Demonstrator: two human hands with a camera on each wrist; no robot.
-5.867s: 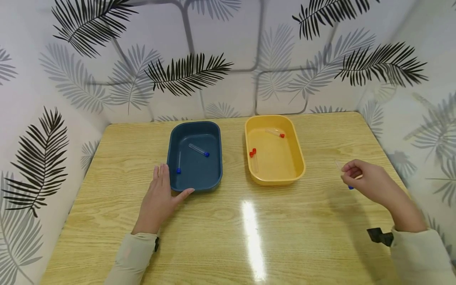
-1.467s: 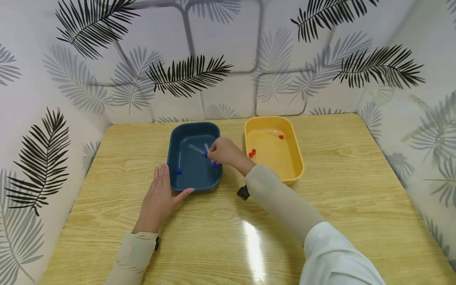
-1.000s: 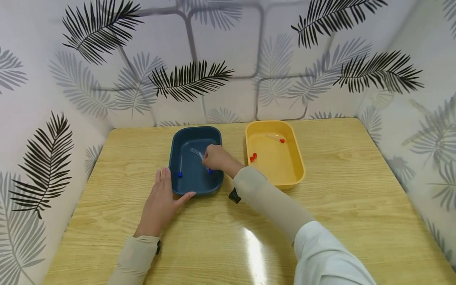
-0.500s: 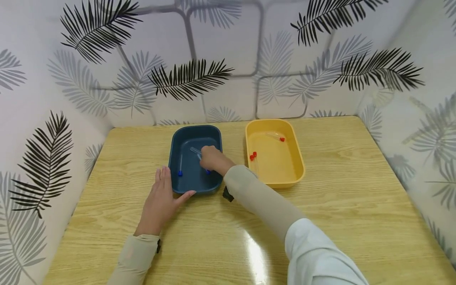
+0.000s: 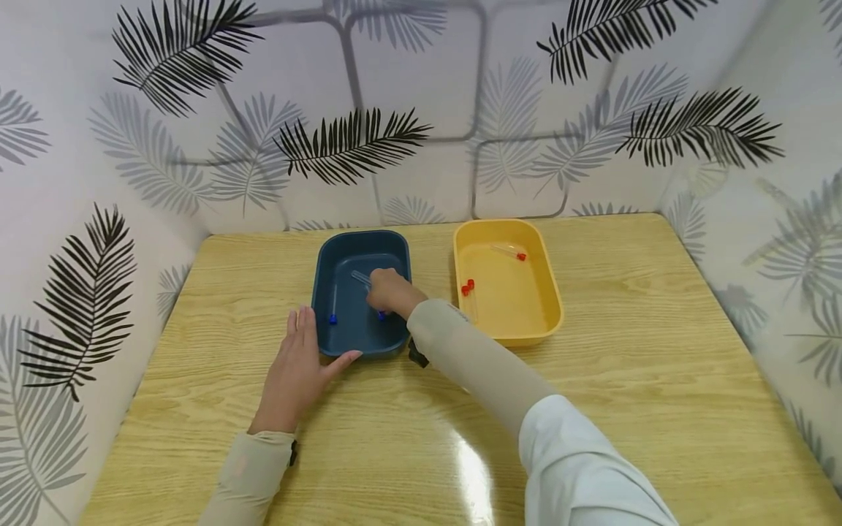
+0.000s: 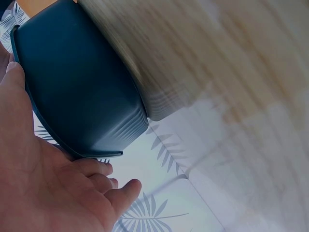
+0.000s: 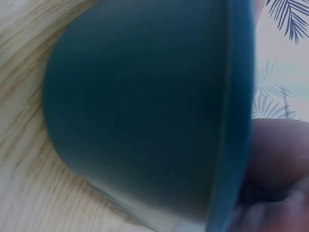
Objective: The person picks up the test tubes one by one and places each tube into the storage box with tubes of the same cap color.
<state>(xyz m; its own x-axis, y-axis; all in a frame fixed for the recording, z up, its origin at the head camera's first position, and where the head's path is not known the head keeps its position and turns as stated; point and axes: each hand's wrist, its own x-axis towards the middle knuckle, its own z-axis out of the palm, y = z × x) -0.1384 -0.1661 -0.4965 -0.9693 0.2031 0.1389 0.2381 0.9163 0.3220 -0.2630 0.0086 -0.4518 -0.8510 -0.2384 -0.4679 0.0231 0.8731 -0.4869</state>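
Note:
In the head view, a dark blue tray (image 5: 329, 337) stands left of centre. My left hand (image 5: 296, 371) rests against its near-left corner with straight fingers, the thumb along the near rim; the left wrist view shows these fingers at the tray's wall (image 6: 79, 87). Inside the tray, my right hand (image 5: 392, 292) pinches a clear test tube whose blue cap (image 5: 381, 315) shows below the fingers. Another test tube (image 5: 360, 277) is partly hidden by that hand. Along the left side lies a third, blue-capped test tube (image 5: 333, 303). The right wrist view has the tray wall covering most of the fingers.
A yellow tray (image 5: 555, 310) sits to the right, holding several clear tubes with red caps (image 5: 521, 256). Both trays stand on a wooden table (image 5: 658, 351) near its back edge, before leaf-patterned cloth (image 5: 421, 175). My right forearm crosses in front of the yellow tray.
My right hand has carried the blue-capped test tube from the table's right side into the blue tray, then moved slightly left and lower there. My left hand has stayed at the tray.

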